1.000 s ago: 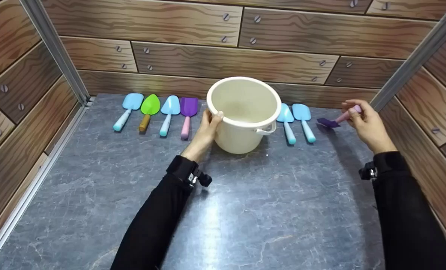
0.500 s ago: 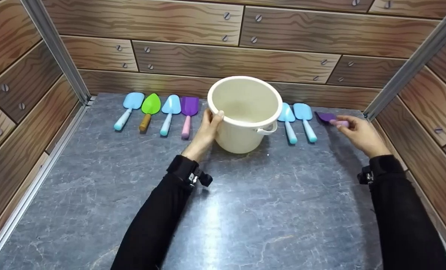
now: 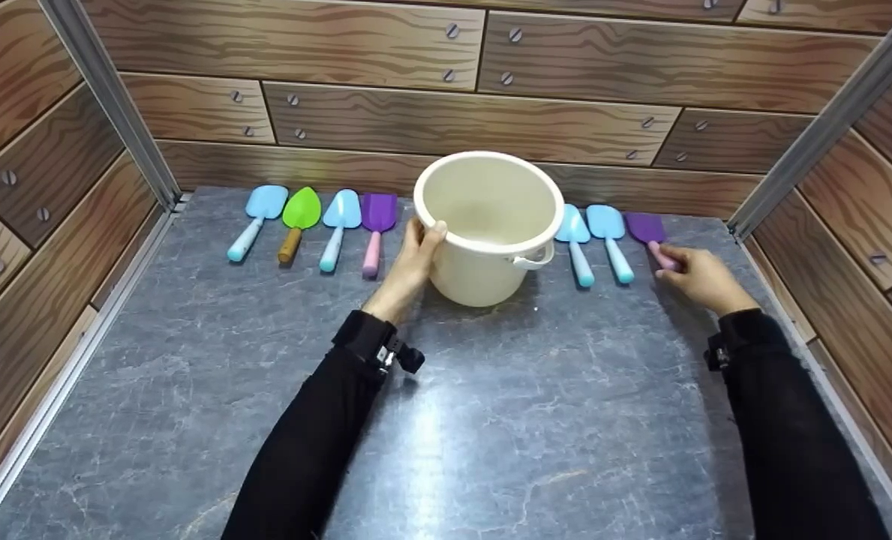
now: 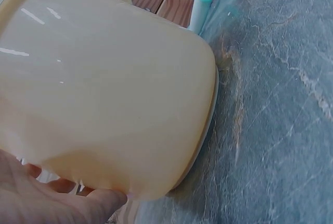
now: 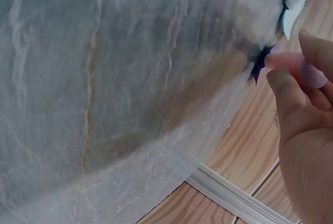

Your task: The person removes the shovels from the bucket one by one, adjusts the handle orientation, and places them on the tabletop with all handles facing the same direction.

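Observation:
A cream plastic bucket (image 3: 479,274) stands upright at the back middle of the floor. My left hand (image 3: 410,259) holds its left side, thumb near the rim; the left wrist view shows the fingers along the bucket wall. At the far right, my right hand (image 3: 704,279) pinches the pink handle of a small purple hand shovel (image 3: 645,226). Its blade points toward the back wall, close over the floor. In the right wrist view, thumb and fingers hold the pink handle (image 5: 291,65) near its end. Left of this shovel lie two light-blue hand trowels, one flat-ended (image 3: 607,223), one tapered (image 3: 572,229).
Left of the bucket, several hand trowels lie in a row: light blue (image 3: 266,201), green with a brown handle (image 3: 301,208), light blue (image 3: 343,210) and purple with a pink handle (image 3: 378,213). Wood-patterned walls (image 3: 385,124) enclose the grey marbled floor (image 3: 491,420).
My right hand has moved left and down, turning the purple shovel from sideways to blade-back beside the light-blue trowels. The left hand and bucket have stayed put.

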Action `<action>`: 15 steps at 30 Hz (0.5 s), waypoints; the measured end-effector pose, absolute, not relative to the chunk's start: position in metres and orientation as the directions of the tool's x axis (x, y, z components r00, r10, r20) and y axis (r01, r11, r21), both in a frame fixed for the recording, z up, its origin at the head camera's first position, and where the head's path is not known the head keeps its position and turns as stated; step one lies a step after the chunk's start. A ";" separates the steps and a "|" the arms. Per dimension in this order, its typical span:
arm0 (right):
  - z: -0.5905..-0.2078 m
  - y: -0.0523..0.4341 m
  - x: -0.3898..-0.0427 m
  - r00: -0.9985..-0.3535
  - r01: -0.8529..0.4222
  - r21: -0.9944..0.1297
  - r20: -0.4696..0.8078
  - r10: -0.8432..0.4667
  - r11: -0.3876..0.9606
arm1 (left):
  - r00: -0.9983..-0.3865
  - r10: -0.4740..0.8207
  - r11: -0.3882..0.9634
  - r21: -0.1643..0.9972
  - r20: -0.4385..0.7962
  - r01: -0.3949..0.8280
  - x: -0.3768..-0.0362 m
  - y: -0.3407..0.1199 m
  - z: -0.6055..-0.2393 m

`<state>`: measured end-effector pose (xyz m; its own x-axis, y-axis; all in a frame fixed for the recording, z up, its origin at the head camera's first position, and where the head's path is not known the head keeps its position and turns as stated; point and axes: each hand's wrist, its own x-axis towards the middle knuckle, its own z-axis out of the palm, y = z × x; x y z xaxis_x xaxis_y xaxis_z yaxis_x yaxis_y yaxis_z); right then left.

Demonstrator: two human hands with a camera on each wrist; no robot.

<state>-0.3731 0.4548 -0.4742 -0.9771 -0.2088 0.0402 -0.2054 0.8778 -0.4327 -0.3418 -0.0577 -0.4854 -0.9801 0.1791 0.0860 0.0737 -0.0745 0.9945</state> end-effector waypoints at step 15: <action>-0.477 0.453 -0.371 -0.990 -0.094 -0.460 -0.052 -0.132 0.883 | -0.978 0.195 -0.116 0.992 0.079 0.058 -0.351 -0.060 -0.491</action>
<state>-0.3706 0.4530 -0.4772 -0.9899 -0.1319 -0.0517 -0.0936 0.8830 -0.4599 -0.3513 -0.0597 -0.4911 -0.9777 0.1946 0.0794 0.0575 -0.1156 0.9916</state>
